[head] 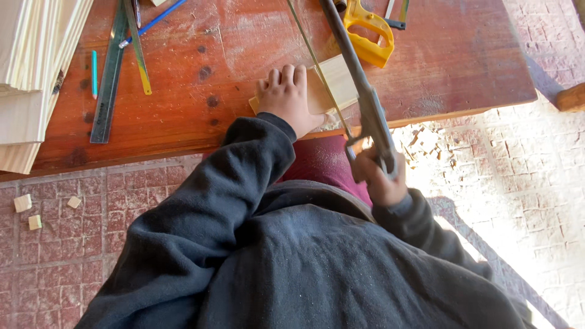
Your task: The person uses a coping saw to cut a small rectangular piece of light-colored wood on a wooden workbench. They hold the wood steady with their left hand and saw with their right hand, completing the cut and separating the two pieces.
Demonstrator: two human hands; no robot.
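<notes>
While the left hand (288, 97) lies flat, fingers spread and pressing down, on the pale wood block (329, 85), the right hand (379, 176) is closed tight round the handle of a hacksaw (365, 103). That block is the landmark: it sits at the near edge of the reddish tabletop (244, 36), its right end reaching the saw. The hacksaw's thin blade crosses the block's right part, and its dark frame runs just right of the block, from the far edge of the tabletop down to the gripping hand, which hangs off the tabletop's near edge below and right of the block. Beyond the block, just past the saw frame, lies a yellow-handled tool (368, 38) (only partly in view). Well left of the block rest a long dark ruler (109, 79), a yellowish ruler (139, 52), a blue pen (155, 21) and a teal pencil (94, 73); farther left still, a stack of pale boards (30, 67). Below and far left of the block, three small wood cubes (35, 210) lie on the brick floor (79, 262); wood offcuts (426, 146) lie scattered on the floor to the block's lower right.
</notes>
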